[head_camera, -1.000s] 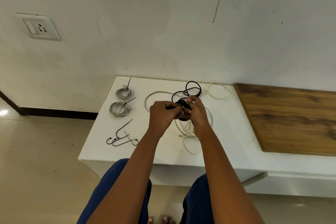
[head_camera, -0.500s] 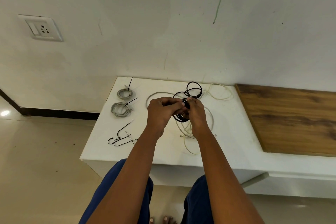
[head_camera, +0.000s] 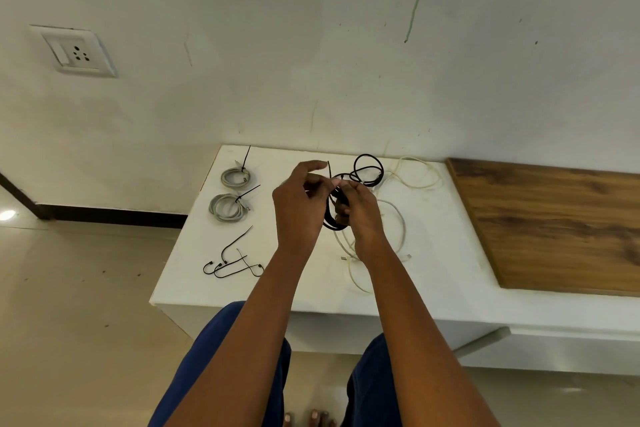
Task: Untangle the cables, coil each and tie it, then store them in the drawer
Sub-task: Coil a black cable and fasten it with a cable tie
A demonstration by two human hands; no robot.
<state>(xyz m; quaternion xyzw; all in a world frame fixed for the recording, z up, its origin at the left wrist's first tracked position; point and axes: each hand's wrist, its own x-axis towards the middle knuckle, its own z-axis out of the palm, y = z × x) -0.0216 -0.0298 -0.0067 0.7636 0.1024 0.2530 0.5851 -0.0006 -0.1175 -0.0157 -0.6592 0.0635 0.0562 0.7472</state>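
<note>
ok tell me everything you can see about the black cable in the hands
The black cable is thin, round and looks rubber-coated. Part of it is gathered into a small coil held upright above the white table, gripped by the right hand. The rest trails back in loose loops lying near the wall, over the cream cable. The left hand pinches a thin black strip, apparently a zip tie, at the coil's top. No plug ends are visible.

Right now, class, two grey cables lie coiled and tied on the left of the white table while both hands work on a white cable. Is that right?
Not quite. The head view shows both hands working on the black cable; the white cable lies loose beneath. The two coiled grey cables are tied as stated.
</note>
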